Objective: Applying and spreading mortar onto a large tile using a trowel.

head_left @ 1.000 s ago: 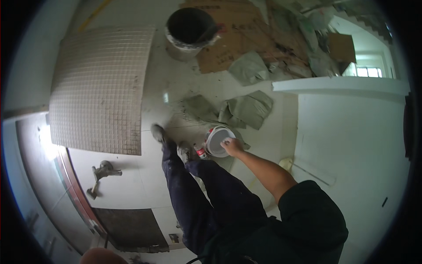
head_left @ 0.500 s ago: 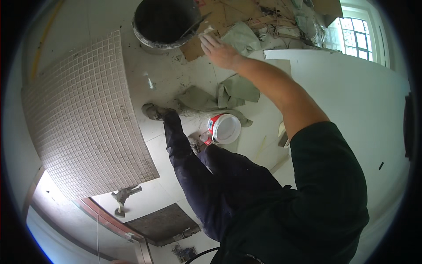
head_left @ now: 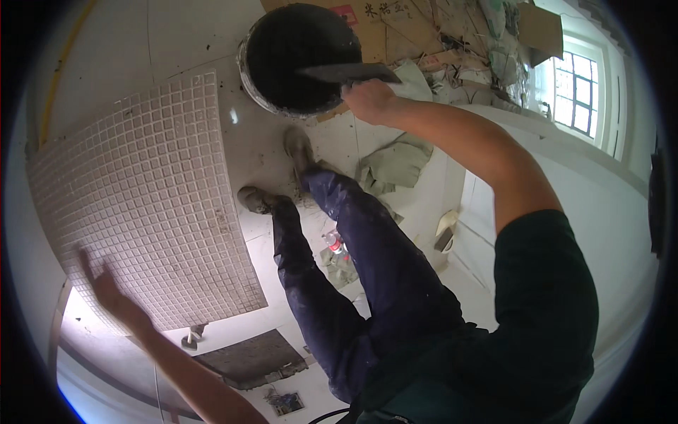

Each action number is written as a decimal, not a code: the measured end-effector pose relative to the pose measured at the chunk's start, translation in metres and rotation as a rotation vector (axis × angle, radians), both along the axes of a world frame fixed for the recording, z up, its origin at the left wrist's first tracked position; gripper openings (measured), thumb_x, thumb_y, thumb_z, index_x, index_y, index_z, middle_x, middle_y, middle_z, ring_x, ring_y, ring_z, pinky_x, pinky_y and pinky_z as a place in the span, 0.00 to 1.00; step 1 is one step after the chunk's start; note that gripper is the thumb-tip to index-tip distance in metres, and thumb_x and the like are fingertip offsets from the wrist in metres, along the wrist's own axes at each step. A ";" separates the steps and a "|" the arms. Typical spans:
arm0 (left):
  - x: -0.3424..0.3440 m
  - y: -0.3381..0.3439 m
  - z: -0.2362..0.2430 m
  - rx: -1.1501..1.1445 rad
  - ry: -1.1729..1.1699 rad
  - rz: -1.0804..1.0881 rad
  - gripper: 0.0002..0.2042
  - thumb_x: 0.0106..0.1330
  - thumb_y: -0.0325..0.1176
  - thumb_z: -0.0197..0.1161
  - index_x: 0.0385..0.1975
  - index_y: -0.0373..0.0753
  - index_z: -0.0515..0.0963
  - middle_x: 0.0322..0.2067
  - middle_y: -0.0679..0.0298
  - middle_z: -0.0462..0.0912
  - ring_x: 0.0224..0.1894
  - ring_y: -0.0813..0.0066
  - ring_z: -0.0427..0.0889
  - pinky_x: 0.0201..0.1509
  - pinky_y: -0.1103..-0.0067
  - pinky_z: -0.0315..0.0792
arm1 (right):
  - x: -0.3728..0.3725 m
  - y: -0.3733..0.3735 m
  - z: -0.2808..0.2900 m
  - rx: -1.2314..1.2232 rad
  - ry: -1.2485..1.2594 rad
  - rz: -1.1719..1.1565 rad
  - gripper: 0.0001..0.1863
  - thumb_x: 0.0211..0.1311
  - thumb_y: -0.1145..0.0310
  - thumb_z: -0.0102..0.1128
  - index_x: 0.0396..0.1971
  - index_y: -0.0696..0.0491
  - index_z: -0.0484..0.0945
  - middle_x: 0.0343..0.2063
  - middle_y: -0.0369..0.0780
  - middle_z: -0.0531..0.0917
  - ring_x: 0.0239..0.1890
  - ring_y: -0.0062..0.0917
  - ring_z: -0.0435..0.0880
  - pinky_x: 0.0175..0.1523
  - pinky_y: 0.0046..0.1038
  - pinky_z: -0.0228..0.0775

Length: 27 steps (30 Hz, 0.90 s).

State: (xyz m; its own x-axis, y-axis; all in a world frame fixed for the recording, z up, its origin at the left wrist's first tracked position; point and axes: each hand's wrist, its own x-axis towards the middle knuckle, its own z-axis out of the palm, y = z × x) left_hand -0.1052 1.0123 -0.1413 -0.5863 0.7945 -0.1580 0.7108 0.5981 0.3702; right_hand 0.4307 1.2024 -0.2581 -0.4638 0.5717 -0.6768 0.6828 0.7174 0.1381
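My right hand [head_left: 367, 99] grips a flat, dark trowel [head_left: 353, 72], held over a large bucket [head_left: 247, 78] with a dark interior at the top centre. My left hand [head_left: 106, 283], blurred, has its fingers spread at the large tile [head_left: 155, 184] on the left, whose gridded back faces up; whether it touches the tile I cannot tell. My shoes [head_left: 296, 145] stand between the tile and the bucket.
Cardboard and debris [head_left: 452, 42] lie behind the bucket. Crumpled green sheets [head_left: 392, 162] and a bottle [head_left: 333, 244] lie near my legs. A small tool [head_left: 191, 341] lies below the tile. A white ledge [head_left: 537, 131] runs along the right, below a window [head_left: 573, 92].
My right hand has left the small white bucket, which is out of sight, and holds the trowel at the large bucket. My left hand has risen into view. My feet have stepped.
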 end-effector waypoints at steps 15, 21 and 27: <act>0.020 0.049 -0.239 -0.472 0.105 -0.156 0.69 0.33 0.51 0.84 0.76 0.49 0.40 0.75 0.45 0.40 0.73 0.35 0.49 0.70 0.44 0.59 | -0.052 0.132 -0.227 -0.304 -0.102 -0.663 0.15 0.57 0.70 0.58 0.43 0.55 0.85 0.47 0.48 0.85 0.50 0.40 0.85 0.54 0.39 0.78; 0.014 0.040 -0.241 -0.505 0.146 -0.206 0.72 0.29 0.57 0.83 0.76 0.50 0.39 0.75 0.45 0.40 0.74 0.37 0.49 0.70 0.46 0.61 | -0.055 0.138 -0.289 -0.332 -0.011 -0.600 0.15 0.60 0.65 0.56 0.44 0.53 0.85 0.48 0.47 0.85 0.51 0.39 0.84 0.55 0.38 0.77; 0.023 0.064 -0.254 -0.439 0.055 -0.237 0.70 0.34 0.54 0.83 0.76 0.49 0.38 0.75 0.44 0.38 0.76 0.39 0.43 0.74 0.48 0.55 | -0.035 0.149 -0.349 -0.491 0.063 -0.992 0.14 0.60 0.65 0.57 0.43 0.51 0.85 0.46 0.47 0.85 0.47 0.36 0.85 0.52 0.36 0.77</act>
